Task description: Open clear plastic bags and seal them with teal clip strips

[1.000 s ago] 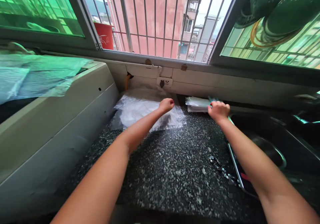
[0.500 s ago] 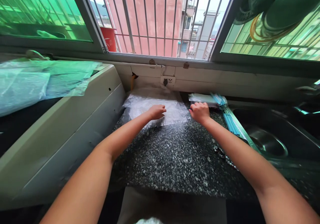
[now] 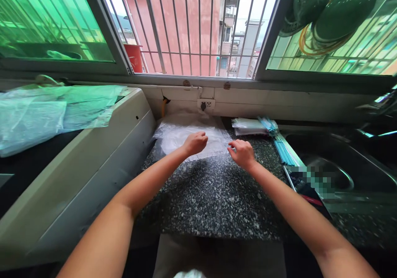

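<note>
A stack of clear plastic bags lies on the speckled dark countertop. Over its front part, my left hand is closed with the fingers curled in; whether it grips a bag edge is hidden. Beside the stack's front right corner, my right hand has its fingers bent, with a small gap between thumb and forefinger. I see nothing held there. Behind the right hand is a packet of clear sleeves with light blue ends.
On the left stands a pale appliance panel with a plastic sheet over it. At right are blue strips, a dark flat device and a sink. A wall socket sits behind the bags.
My right hand has come nearer and slightly left, and its thumb and forefinger have parted. The left hand has barely moved. A dark flat device now shows by the sink, where a metal chain was visible.
</note>
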The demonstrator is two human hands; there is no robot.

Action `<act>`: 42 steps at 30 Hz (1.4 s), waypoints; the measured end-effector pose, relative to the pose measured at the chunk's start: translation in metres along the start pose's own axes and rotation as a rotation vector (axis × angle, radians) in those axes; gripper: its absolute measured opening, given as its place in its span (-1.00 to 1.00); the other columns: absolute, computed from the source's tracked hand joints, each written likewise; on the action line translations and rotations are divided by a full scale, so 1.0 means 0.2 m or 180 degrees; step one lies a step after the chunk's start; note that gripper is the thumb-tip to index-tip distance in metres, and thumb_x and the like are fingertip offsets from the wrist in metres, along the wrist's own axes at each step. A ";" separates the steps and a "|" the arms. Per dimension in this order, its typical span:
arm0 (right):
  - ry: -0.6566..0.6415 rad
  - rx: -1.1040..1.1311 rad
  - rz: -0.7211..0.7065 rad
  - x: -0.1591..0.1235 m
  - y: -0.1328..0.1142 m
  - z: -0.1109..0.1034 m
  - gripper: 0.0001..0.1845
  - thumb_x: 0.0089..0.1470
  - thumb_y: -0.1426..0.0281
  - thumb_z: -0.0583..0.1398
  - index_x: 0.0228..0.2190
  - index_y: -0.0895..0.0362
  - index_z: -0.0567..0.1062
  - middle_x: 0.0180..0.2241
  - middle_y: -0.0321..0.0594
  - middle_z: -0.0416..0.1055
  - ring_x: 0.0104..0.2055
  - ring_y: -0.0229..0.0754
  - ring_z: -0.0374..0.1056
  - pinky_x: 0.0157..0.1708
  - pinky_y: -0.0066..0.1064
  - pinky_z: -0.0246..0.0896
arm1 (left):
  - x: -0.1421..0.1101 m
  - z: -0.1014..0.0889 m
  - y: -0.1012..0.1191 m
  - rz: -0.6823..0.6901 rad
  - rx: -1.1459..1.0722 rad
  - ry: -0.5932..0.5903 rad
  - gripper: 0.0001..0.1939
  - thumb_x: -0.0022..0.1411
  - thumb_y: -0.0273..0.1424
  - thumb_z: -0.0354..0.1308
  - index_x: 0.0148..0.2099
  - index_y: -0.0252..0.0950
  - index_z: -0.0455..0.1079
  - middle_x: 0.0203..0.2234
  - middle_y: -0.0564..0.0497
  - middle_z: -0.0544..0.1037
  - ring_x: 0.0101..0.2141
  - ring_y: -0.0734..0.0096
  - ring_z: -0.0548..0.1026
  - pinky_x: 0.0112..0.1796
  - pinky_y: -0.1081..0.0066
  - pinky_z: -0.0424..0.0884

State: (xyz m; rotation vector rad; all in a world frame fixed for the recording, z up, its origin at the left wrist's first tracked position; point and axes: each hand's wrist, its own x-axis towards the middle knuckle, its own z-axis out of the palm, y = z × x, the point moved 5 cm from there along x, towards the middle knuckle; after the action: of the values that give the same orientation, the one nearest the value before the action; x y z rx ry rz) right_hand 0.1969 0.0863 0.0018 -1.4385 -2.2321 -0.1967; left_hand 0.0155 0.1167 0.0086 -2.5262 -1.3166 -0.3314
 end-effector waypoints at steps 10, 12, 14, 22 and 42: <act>0.1392 0.0960 -0.0462 -0.11 -0.18 -0.12 -0.71 -0.02 0.28 0.25 -0.22 0.10 0.48 -0.22 -0.12 0.43 -0.16 -0.04 0.31 -0.12 -0.19 0.25 | -0.19 -0.27 0.18 0.0453 -0.0313 0.1277 -0.79 0.21 -0.47 -0.02 -0.42 -0.30 0.39 -0.50 -0.03 0.45 -0.43 0.40 0.40 -0.43 0.45 0.28; 0.1349 0.1029 -0.0601 -0.14 -0.21 -0.12 -0.75 -0.02 0.29 0.26 -0.25 0.09 0.49 -0.25 -0.14 0.44 -0.19 -0.06 0.32 -0.15 -0.21 0.27 | -0.24 -0.29 0.24 0.0463 -0.0325 0.1421 -0.78 0.23 -0.47 -0.03 -0.43 -0.30 0.38 -0.51 -0.03 0.43 -0.45 0.40 0.39 -0.46 0.45 0.26; 0.1316 0.1100 -0.0711 -0.17 -0.24 -0.12 -0.79 -0.01 0.31 0.26 -0.28 0.09 0.50 -0.30 -0.16 0.45 -0.23 -0.09 0.32 -0.18 -0.24 0.28 | -0.29 -0.29 0.30 0.0492 -0.0310 0.1512 -0.76 0.24 -0.46 -0.04 -0.44 -0.31 0.38 -0.53 -0.02 0.42 -0.48 0.41 0.37 -0.46 0.44 0.25; 0.1448 0.1151 -0.0988 -0.23 -0.28 -0.13 -0.90 0.04 0.46 0.17 -0.48 0.08 0.46 -0.47 -0.24 0.44 -0.38 -0.17 0.31 -0.31 -0.31 0.26 | -0.33 -0.25 0.40 0.0220 -0.0297 0.1538 -0.74 0.27 -0.42 -0.05 -0.42 -0.29 0.38 -0.52 -0.02 0.42 -0.45 0.38 0.37 -0.41 0.40 0.28; 0.1702 0.1378 -0.0314 -0.21 -0.20 -0.34 -0.88 0.03 0.43 0.13 -0.52 0.05 0.41 -0.46 -0.23 0.43 -0.35 -0.14 0.32 -0.28 -0.25 0.27 | -0.47 -0.28 0.42 -0.0221 -0.0522 0.1974 -0.63 0.17 -0.07 0.08 -0.23 -0.28 0.39 -0.48 -0.03 0.44 -0.42 0.31 0.36 -0.39 0.33 0.28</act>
State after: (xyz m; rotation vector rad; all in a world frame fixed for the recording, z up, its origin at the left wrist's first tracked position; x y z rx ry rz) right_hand 0.1962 0.0096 0.0468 -0.9136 -1.7657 -0.1038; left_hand 0.0275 -0.0210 0.0192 -2.2107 -1.1509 -1.1660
